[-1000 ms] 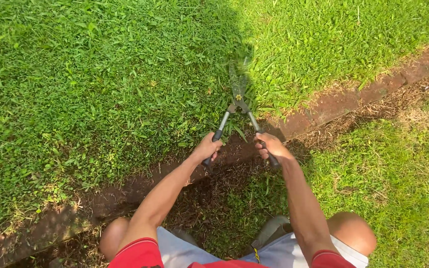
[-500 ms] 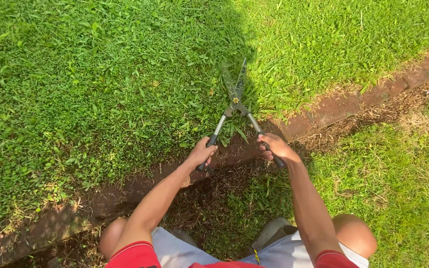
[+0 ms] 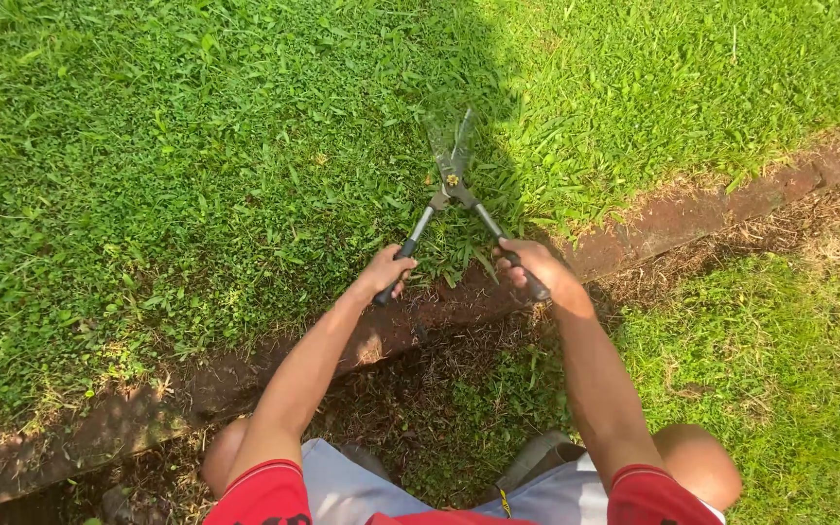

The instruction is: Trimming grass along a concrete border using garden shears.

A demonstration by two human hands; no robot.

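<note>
Head camera looks down on a crouching person cutting grass point(image 3: 196, 175) beside a brick edging point(image 3: 692, 209). Left hand point(image 3: 386, 272) and right hand point(image 3: 529, 267) each wrap tightly around a black handle of garden shears point(image 3: 451, 185), blades nearly closed over the lawn. The shears look rigid, fairly heavy and sharp-edged, best held by the padded handles.

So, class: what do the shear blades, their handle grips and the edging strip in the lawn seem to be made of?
Shear blades: probably steel, grey with a dull sheen, slightly blurred.
Handle grips: likely black rubber or plastic, matt, over pale metal-looking shafts; the left hand and right hand hold them.
Edging strip: apparently brick or fired clay, reddish-brown and rough, soiled.
</note>
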